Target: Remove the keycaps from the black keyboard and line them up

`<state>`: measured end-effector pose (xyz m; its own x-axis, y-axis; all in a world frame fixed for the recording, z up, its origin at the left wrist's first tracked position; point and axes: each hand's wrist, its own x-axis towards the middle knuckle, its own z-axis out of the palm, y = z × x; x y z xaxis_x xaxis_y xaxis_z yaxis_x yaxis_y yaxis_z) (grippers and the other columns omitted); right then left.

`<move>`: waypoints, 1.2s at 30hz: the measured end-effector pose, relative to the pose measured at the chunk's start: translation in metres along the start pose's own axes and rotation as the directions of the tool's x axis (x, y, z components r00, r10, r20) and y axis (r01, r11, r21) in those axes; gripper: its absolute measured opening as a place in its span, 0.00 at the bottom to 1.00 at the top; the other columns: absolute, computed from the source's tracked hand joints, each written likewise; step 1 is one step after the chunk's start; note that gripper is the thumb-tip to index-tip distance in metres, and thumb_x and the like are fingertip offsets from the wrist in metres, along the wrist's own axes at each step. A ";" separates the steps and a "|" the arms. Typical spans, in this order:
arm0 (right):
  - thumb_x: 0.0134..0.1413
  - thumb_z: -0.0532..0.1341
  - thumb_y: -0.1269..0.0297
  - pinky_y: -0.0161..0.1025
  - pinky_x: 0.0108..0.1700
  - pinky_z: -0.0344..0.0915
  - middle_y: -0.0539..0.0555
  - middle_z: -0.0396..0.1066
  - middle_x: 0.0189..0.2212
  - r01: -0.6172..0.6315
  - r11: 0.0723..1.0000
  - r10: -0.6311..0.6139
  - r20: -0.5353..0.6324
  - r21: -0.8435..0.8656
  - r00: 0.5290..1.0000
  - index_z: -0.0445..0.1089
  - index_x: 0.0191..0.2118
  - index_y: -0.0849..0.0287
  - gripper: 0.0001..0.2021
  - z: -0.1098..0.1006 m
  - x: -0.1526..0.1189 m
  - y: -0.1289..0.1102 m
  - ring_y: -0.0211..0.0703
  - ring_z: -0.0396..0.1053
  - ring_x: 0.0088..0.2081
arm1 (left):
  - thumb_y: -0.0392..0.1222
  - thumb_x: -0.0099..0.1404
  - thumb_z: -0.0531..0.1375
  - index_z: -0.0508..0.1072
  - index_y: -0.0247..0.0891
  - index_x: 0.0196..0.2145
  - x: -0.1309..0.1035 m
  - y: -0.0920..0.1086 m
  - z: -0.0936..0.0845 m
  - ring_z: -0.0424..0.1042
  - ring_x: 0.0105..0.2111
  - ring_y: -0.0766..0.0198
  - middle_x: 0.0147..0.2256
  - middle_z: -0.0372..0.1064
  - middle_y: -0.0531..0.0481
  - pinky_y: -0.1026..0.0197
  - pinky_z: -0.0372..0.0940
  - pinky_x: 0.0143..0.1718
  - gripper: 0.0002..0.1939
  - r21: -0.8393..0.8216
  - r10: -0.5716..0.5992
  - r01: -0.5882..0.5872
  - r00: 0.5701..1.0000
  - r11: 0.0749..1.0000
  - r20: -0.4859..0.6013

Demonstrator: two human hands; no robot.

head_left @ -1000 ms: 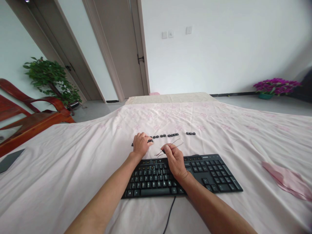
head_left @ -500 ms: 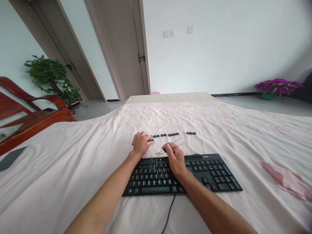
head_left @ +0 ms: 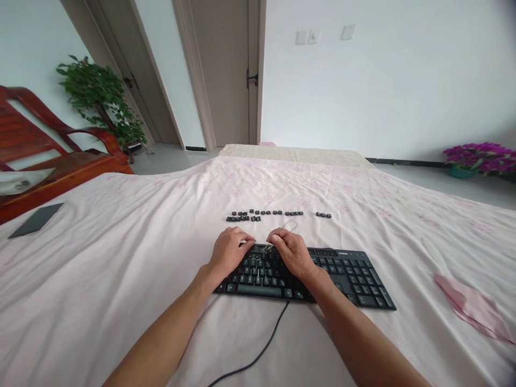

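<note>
A black keyboard (head_left: 258, 292) lies on the bed-sheet-like cloth, with several keycaps gone from its upper left rows. My left hand (head_left: 230, 250) rests at its back left edge, fingers and thumb closed on the keyboard there. Pinched in my right hand (head_left: 291, 251) is a wire keycap puller (head_left: 291, 221); one wire loop sticks up behind the fingers. Its other wire end is down at the top key rows, and whether it has hooked a key cannot be made out. Loose black keycaps (head_left: 237, 219) sit in rows behind the keyboard.
A black cable (head_left: 264, 349) runs from under the keyboard toward me. On the pale flowered cloth (head_left: 169, 236) lie a pink cloth (head_left: 471, 303) at right and a dark flat object (head_left: 36, 220) at left. A wooden chair (head_left: 64, 140) stands left.
My left hand has left the loose keycaps and come back to the keyboard's edge. My right hand has brought the puller down onto the top keys. The view has shifted.
</note>
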<state>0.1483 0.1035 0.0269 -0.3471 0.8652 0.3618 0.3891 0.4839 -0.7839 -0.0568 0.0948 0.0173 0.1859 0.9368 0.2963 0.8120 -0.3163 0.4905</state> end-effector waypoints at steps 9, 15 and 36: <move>0.66 0.52 0.58 0.37 0.40 0.64 0.51 0.74 0.33 0.079 0.979 -0.056 0.121 -0.190 0.991 0.70 0.36 0.55 0.12 0.004 -0.005 0.006 0.43 0.72 0.36 | 0.39 0.63 0.60 0.79 0.46 0.36 -0.004 -0.002 0.005 0.68 0.40 0.61 0.37 0.74 0.53 0.59 0.61 0.45 0.08 -0.058 0.030 -0.027 0.997 0.998 0.064; 0.67 0.49 0.58 0.36 0.41 0.63 0.52 0.73 0.33 0.274 0.911 -0.191 0.274 -0.308 0.943 0.69 0.35 0.56 0.14 0.009 -0.003 -0.002 0.42 0.72 0.36 | 0.40 0.61 0.62 0.79 0.48 0.38 -0.006 0.000 0.003 0.68 0.40 0.61 0.36 0.74 0.54 0.60 0.61 0.45 0.08 -0.089 0.069 -0.057 0.989 0.994 0.133; 0.66 0.49 0.59 0.39 0.36 0.64 0.54 0.72 0.28 0.294 0.924 -0.281 0.089 -0.246 0.956 0.71 0.33 0.57 0.17 0.013 -0.014 0.009 0.42 0.69 0.31 | 0.50 0.65 0.58 0.77 0.43 0.34 -0.017 0.024 0.015 0.67 0.39 0.59 0.34 0.73 0.49 0.55 0.58 0.44 0.12 0.022 0.181 -0.182 0.982 0.983 0.060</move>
<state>0.1457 0.0943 0.0085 -0.5167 0.6792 0.5212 0.4670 0.7339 -0.4933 -0.0324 0.0738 0.0118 0.3623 0.8715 0.3306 0.7765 -0.4784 0.4102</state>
